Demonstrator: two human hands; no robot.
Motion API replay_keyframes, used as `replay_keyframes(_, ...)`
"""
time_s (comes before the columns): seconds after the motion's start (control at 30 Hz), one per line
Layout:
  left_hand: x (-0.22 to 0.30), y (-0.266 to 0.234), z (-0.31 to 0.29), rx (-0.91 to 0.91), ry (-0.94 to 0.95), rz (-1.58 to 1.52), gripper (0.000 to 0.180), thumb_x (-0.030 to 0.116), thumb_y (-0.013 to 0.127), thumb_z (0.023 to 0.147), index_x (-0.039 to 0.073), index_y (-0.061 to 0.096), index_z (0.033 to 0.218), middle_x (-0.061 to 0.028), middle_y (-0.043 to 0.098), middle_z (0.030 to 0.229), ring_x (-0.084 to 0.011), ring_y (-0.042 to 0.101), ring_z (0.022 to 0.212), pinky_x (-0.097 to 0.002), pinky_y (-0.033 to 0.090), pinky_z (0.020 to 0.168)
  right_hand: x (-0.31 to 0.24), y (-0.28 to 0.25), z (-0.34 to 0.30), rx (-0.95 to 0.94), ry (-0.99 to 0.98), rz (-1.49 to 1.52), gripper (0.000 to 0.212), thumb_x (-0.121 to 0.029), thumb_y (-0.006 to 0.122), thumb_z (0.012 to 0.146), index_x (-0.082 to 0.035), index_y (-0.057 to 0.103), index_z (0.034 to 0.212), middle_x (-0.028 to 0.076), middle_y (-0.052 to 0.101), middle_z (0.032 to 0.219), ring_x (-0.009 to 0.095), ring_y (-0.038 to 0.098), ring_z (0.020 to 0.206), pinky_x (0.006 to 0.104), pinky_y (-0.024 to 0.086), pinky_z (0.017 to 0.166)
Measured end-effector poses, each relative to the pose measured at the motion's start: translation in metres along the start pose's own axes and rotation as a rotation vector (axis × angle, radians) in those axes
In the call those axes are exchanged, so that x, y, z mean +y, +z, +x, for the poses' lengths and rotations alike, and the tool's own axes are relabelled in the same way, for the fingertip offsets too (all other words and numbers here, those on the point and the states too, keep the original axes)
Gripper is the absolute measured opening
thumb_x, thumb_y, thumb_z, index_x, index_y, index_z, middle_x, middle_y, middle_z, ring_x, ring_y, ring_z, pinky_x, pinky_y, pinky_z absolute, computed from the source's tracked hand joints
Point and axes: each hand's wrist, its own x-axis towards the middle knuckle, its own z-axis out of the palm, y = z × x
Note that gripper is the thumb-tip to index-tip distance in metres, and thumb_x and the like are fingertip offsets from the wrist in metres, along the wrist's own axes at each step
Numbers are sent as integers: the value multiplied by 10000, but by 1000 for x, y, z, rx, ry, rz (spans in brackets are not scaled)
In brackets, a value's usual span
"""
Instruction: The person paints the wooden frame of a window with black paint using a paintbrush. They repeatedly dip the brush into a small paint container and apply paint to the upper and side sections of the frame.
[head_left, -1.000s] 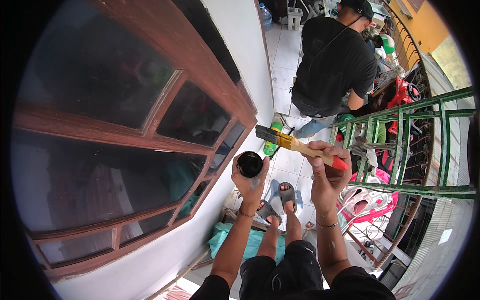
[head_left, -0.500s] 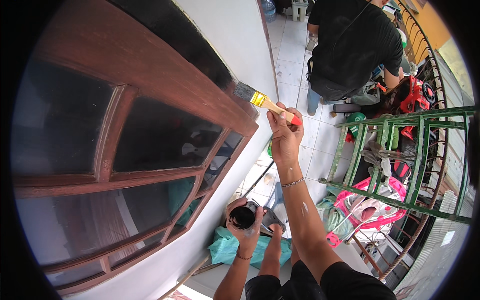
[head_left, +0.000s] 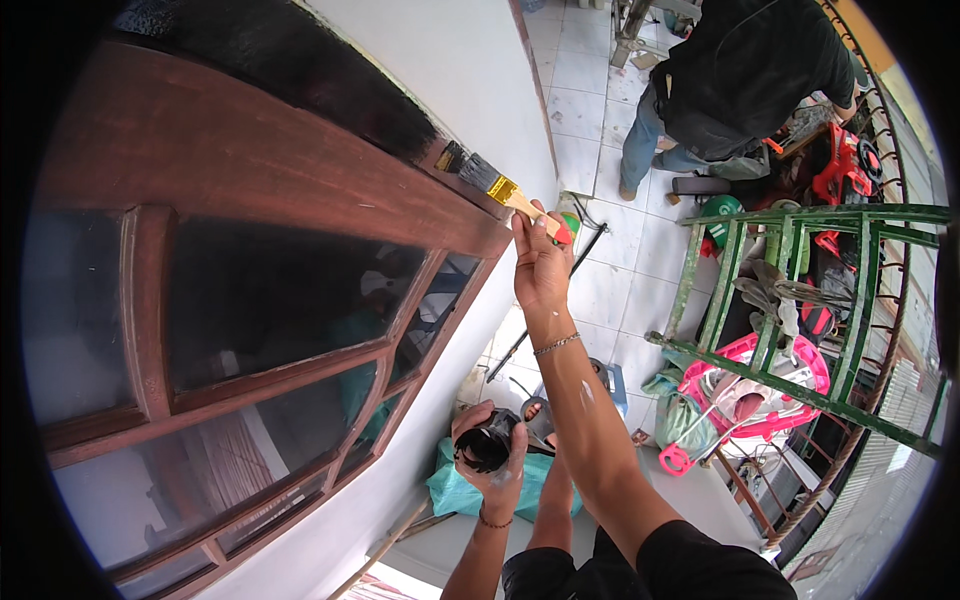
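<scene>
My right hand (head_left: pixel 542 268) is closed around the wooden handle of a flat paintbrush (head_left: pixel 505 190), which has a yellow ferrule and a red handle end. The dark bristles lie against the top rail of a brown window frame (head_left: pixel 300 150), beside a dark streak. A glossy black band (head_left: pixel 290 80) runs along the rail's upper edge, where it meets the white wall (head_left: pixel 450 60). Lower down, my left hand (head_left: pixel 495 480) grips a small round container (head_left: pixel 487 446) of black paint, its mouth facing up. Pale smears mark my right forearm.
A person in black (head_left: pixel 750 80) bends over clutter at upper right. A green metal ladder (head_left: pixel 800 300) leans across the right side, above a pink-rimmed child's item (head_left: pixel 820 375). A teal sheet (head_left: pixel 450 490) lies near my legs, and white tiles (head_left: pixel 610 270) cover the floor.
My right hand and the brush have shifted slightly left, and a dark streak now shows at the bristles. The person in black has moved right. My view has shifted a little.
</scene>
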Motion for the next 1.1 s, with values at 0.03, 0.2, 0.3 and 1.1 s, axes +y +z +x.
replay_keyframes(0.03, -1, 0, 0, 4, 0, -1, 476, 17, 838, 800, 7, 578, 1198, -156, 621, 1220, -264, 610, 1113, -388, 511, 982, -5, 4, -5, 37, 11, 8, 257, -28, 623, 1015, -27, 473, 1223, 193, 569, 1362, 275, 668, 1138, 346, 613, 1020)
replay_keyframes(0.2, -4, 2, -2, 17, -22, -26, 478, 7, 837, 797, 13, 574, 1196, -154, 621, 1207, -269, 613, 1111, -393, 510, 989, -22, 34, -25, -118, 17, 13, 232, -40, 635, 1012, -34, 492, 1195, 184, 589, 1343, 264, 685, 1117, 344, 618, 1007)
replay_keyframes(0.3, -6, 4, -2, 8, -28, -25, 470, 13, 837, 802, 15, 574, 1191, -155, 621, 1204, -273, 616, 1109, -398, 511, 993, -11, 38, -21, -90, 37, 24, 247, -29, 640, 1006, -30, 488, 1200, 194, 613, 1318, 272, 692, 1107, 350, 625, 984)
replay_keyframes(1.1, -9, 3, -7, -32, -7, 13, 451, 62, 851, 813, 10, 582, 1171, -149, 629, 1186, -279, 615, 1107, -423, 497, 1006, -11, -22, -15, 106, -146, -236, 247, -22, 614, 1017, 1, 498, 1235, 213, 647, 1272, 284, 698, 1108, 365, 633, 974)
